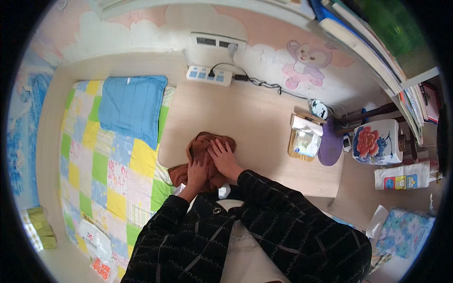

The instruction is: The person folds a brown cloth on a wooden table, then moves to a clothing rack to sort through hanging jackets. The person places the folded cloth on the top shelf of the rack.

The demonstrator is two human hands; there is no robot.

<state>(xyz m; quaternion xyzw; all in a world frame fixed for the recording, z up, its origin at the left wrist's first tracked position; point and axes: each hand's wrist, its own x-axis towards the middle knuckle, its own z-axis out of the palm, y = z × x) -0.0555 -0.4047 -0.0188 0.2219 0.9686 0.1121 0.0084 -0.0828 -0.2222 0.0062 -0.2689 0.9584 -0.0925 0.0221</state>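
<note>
A bunched reddish-brown cloth [200,148] lies near the front left edge of a light wooden desk [254,120]. My right hand [223,159] rests on top of it, palm down, with the fingers spread over the fabric. My left hand [197,175] is on its lower left part, next to my right hand. The left fingertips bend down into the folds, and whether they pinch the fabric cannot be made out. A flap of the same cloth [178,174] hangs towards the bed at the left.
A bed with a patchwork cover [116,169] and a blue pillow [132,108] adjoins the desk. Along the wall sits a power strip [209,75]. To the right are a wooden tray [295,146], a purple oval object [330,145], a floral-patterned box [377,141] and a tissue pack [405,231].
</note>
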